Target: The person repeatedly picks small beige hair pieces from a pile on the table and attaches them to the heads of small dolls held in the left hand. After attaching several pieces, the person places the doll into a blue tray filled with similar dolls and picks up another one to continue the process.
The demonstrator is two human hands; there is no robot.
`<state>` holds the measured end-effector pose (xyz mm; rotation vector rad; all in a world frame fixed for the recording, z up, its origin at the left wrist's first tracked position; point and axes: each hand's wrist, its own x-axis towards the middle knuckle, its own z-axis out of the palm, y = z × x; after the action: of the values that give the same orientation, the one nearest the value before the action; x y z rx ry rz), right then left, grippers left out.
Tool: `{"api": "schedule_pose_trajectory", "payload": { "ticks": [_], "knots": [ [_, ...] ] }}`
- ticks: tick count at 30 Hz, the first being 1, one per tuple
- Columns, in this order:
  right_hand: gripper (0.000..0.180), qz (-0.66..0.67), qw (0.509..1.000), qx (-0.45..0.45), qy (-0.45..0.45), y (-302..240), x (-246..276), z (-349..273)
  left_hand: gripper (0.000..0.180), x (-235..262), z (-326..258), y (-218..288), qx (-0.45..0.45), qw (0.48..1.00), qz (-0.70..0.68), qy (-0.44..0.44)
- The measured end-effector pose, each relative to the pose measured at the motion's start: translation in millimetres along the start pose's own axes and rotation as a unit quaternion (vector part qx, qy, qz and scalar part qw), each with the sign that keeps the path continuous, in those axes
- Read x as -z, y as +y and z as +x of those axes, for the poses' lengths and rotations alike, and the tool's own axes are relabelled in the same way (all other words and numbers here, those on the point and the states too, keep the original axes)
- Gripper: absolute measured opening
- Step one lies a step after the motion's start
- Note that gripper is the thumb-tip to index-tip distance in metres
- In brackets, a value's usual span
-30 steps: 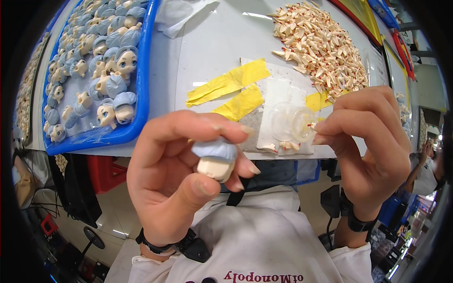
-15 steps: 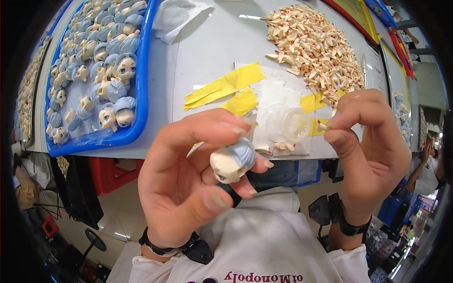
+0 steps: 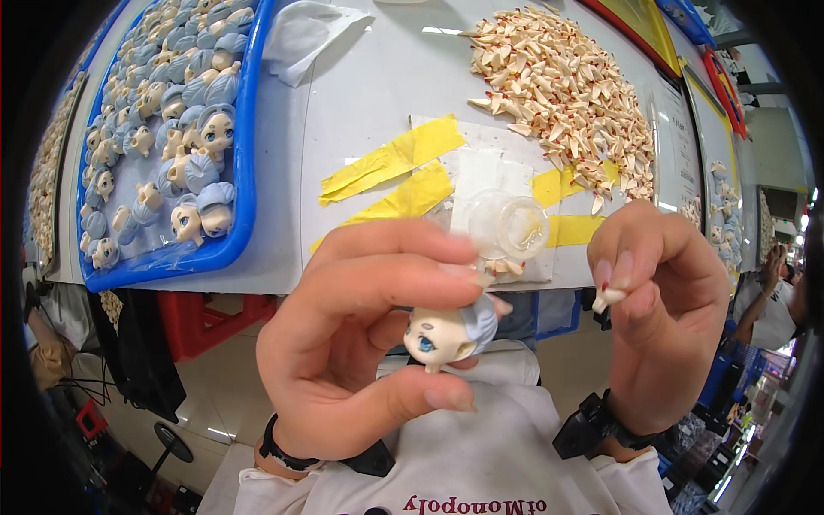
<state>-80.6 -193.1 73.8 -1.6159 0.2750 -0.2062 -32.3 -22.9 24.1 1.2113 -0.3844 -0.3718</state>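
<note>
My left hand (image 3: 322,352) grips a small doll head (image 3: 436,333) with pale blue hair between its fingers and thumb. The painted blue eye shows, with a short peg at the underside. To the right, my right hand (image 3: 674,300) pinches a tiny cream pointed piece (image 3: 608,298) with a red spot. The two hands are apart, near the table's front edge. Beyond them stands a clear round dish (image 3: 525,230), with a few more cream pieces at its near side, partly hidden by my left fingers.
A blue tray (image 3: 249,197) at left holds many similar heads. A large pile of cream red-tipped pieces (image 3: 566,103) lies at the far right. Yellow tape strips (image 3: 390,159) cross the white table, and a crumpled white sheet (image 3: 305,39) lies behind. A red stool (image 3: 202,322) stands below.
My left hand has moved slightly right and turned the doll head, so its face shows more. My right hand has lowered toward me, turning the cream piece in its fingertips.
</note>
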Motion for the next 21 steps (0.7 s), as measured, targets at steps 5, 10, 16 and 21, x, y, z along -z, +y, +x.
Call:
{"api": "schedule_pose_trajectory", "payload": {
  "ticks": [5,10,16,21],
  "knots": [
    [0.02,-0.06,0.995,0.046,-0.07,-2,-2,-7,0.046,5,-3,-5,-0.005,0.995,-0.086,-0.049],
    [0.014,-0.183,0.972,0.117,-0.092,-3,-3,-13,0.045,-3,-1,-2,0.014,0.998,-0.055,0.001],
    [0.011,-0.097,0.978,0.183,-0.021,12,-24,-11,0.041,-3,-4,3,-0.022,1.0,-0.002,-0.011],
    [0.016,-0.27,0.937,0.21,-0.075,-3,-21,-9,0.039,3,-6,2,-0.059,0.998,-0.001,-0.027]
  ]
}}
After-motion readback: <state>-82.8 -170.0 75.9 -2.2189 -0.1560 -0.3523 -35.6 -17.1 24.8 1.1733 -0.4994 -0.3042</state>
